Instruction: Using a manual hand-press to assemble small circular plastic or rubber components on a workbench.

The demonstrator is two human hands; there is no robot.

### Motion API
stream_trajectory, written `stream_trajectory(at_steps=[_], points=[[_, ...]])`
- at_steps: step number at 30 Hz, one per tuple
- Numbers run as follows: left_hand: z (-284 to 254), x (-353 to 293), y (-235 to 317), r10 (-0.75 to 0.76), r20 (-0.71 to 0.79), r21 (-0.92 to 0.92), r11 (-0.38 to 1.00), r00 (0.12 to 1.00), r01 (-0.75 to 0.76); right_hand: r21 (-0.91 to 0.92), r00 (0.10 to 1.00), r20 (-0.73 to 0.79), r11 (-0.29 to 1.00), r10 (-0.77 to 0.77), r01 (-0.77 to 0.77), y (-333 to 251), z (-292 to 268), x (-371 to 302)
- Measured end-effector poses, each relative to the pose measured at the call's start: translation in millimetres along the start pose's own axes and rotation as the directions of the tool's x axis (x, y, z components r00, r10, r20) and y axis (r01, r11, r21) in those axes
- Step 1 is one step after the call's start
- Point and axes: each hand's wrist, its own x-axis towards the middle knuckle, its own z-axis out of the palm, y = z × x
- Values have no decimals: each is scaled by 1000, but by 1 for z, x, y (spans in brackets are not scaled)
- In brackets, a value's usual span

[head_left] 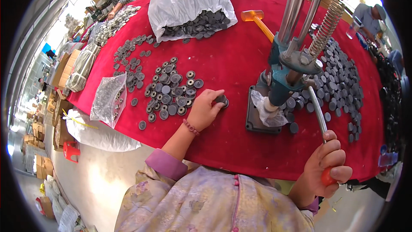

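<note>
My left hand (205, 111) reaches over the red cloth, its thumb and forefinger closed on a small dark grey round cap (222, 100). Just left of it lies a loose pile of the same grey caps (172, 90), some showing metal-ringed centres. My right hand (325, 166) is wrapped round the steel lever (318, 111) of a hand press, at its orange-red knob (328, 177). The green press (281, 87) stands to the right of my left hand, with a coil spring (327, 28) on top. Clear plastic film (268, 111) is bunched round its lower part.
Many grey discs (337, 79) spread behind and right of the press. A white sack (189, 0) spills dark caps at the back, beside an orange mallet (257, 19). A clear bag (109, 96) of small metal parts lies left. Other people work at the far left and far right.
</note>
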Motion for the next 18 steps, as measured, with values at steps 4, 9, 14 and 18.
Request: stream_trajectory(at_steps=[4, 9, 14, 18], points=[[6, -4, -3, 106, -13, 190, 977, 994, -101, 8, 1000, 3, 1000, 6, -6, 0, 0, 0], [8, -10, -9, 122, -14, 159, 980, 992, -118, 3, 1000, -22, 1000, 13, -13, 0, 4, 0], [10, -8, -12, 181, -14, 183, 967, 983, -176, 25, 999, -32, 1000, 14, -14, -1, 6, 0], [11, -5, -12, 258, 15, 281, 926, 966, -252, -11, 1000, -23, 1000, -4, 4, -1, 2, -1]])
